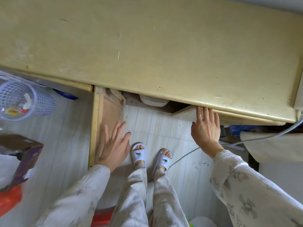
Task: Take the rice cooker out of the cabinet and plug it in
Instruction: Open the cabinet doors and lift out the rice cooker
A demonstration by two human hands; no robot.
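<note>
Rice cooker (153, 101) sat inside the cabinet at frame centre, mostly hidden under the desk (147, 46) edge, only its white top showing. Left hand (114, 145) hovered w/ its grip spread, empty, over the open left door (108, 115). Right hand (205, 128) lay flat on the right door (185, 113), fingers apart, holding nothing. Risks, imo: the low overhang could catch the cooker on the way out; the grey cable (237, 141) by the feet, lower right, could snag or trip.
</note>
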